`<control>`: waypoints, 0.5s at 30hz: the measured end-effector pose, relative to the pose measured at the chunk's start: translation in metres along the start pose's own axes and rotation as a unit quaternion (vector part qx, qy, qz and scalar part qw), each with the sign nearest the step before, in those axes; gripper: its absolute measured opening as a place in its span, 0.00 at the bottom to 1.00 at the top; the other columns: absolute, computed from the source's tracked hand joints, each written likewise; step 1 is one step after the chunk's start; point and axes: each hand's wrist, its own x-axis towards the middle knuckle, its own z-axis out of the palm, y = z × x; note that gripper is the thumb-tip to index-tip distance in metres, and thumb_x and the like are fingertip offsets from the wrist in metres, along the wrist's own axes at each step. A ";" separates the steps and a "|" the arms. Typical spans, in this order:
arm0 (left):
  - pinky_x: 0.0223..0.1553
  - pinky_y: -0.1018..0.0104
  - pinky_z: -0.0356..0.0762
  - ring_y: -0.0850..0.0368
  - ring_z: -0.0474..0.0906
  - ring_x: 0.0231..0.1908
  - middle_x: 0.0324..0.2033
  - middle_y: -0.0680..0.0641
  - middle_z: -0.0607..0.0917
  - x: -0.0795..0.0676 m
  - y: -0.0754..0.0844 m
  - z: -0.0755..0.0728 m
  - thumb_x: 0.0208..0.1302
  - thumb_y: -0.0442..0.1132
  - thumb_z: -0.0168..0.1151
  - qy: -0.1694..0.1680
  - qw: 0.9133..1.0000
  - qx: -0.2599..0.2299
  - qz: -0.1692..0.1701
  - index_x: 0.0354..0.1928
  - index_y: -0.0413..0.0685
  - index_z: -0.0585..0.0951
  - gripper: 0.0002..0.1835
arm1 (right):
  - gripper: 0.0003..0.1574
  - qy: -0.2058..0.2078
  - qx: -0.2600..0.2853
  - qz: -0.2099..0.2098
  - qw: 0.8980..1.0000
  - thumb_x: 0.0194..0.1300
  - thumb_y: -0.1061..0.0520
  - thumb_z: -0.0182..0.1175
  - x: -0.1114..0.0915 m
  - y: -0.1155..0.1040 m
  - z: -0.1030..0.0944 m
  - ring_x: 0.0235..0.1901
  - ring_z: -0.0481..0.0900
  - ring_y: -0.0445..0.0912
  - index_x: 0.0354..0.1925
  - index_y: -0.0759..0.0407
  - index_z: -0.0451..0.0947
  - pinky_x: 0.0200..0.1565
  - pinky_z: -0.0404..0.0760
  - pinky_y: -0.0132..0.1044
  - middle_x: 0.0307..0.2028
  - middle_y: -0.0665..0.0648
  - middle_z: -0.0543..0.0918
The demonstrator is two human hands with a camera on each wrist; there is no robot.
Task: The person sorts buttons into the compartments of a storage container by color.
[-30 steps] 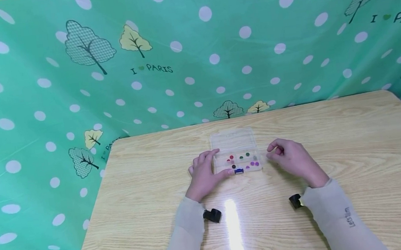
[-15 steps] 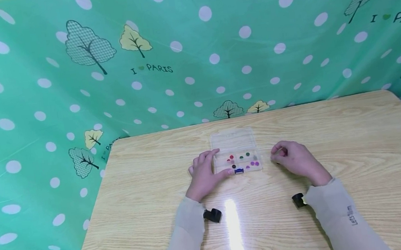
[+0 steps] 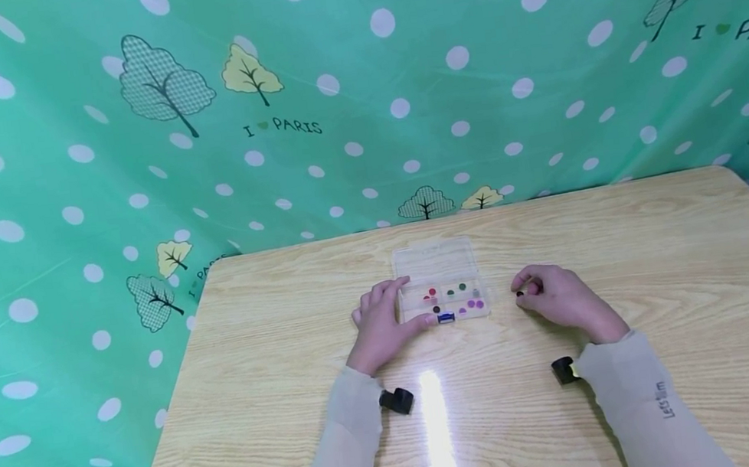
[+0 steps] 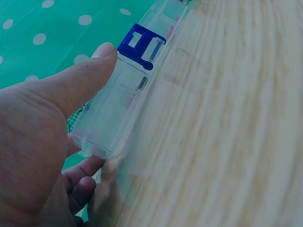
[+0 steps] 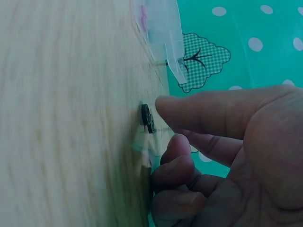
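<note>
A clear plastic compartment box with a blue latch lies on the table, its lid folded back. Red, green, purple and black small discs sit in its compartments. My left hand holds the box at its left side, the thumb against the front near the latch and a finger at the back. To the right of the box, my right hand hovers low with thumb and index finger apart. Two small black discs are on the table just off the thumb tip, seemingly untouched.
The wooden table reaches back to a green cloth with white dots and printed trees. A black wrist camera sits on the left wrist, another wrist camera on the right. Light glares off the table in front of the box.
My right hand has moved slightly right, away from the box, and its thumb and index finger have parted, leaving a black disc visible between them. My left hand stays on the box.
</note>
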 end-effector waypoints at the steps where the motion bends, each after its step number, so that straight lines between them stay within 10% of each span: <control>1: 0.57 0.48 0.53 0.47 0.58 0.66 0.71 0.48 0.65 0.000 0.000 0.000 0.51 0.71 0.69 0.000 1.000 0.001 0.001 0.75 0.62 0.64 0.51 | 0.09 -0.003 0.000 0.000 1.000 0.68 0.62 0.62 0.000 0.000 0.000 0.29 0.69 0.48 0.46 0.62 0.80 0.35 0.68 0.41 0.30 0.54 0.74; 15: 0.58 0.49 0.53 0.47 0.58 0.67 0.71 0.48 0.65 0.001 -0.001 0.000 0.51 0.71 0.69 -0.003 1.000 0.002 0.001 0.76 0.63 0.64 0.51 | 0.06 -0.018 -0.015 -0.011 1.000 0.67 0.63 0.62 0.002 0.003 -0.002 0.31 0.70 0.47 0.43 0.60 0.82 0.37 0.67 0.42 0.29 0.53 0.74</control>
